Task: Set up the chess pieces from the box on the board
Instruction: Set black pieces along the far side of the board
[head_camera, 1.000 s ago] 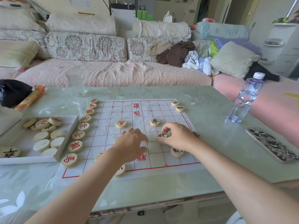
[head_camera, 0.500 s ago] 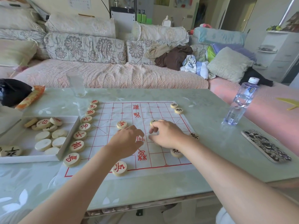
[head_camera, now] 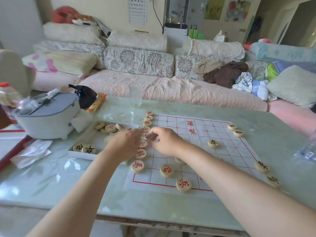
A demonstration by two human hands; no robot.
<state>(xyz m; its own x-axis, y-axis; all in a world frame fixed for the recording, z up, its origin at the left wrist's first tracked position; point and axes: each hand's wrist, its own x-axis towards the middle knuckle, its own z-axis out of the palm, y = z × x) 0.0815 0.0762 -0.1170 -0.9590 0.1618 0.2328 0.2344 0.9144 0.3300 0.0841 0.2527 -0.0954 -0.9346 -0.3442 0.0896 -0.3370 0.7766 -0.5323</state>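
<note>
Both hands were at the board's left edge. The left hand (head_camera: 125, 145) hovered over the right rim of the white box (head_camera: 80, 152), its fingers stretched forward and blurred. The right hand (head_camera: 166, 142) was just beside it over the board (head_camera: 222, 153), fingers curled down at a column of red-marked pieces (head_camera: 147, 123) lining that edge; whether it held anything was unclear. 2 more red pieces (head_camera: 167, 170) sat by the board's near edge. 5 black-marked pieces (head_camera: 213, 143) showed on and along its right side. More pieces (head_camera: 89, 148) lay in the box. A glass (head_camera: 135, 95) stood on the table (head_camera: 171, 202) behind the board.
</note>
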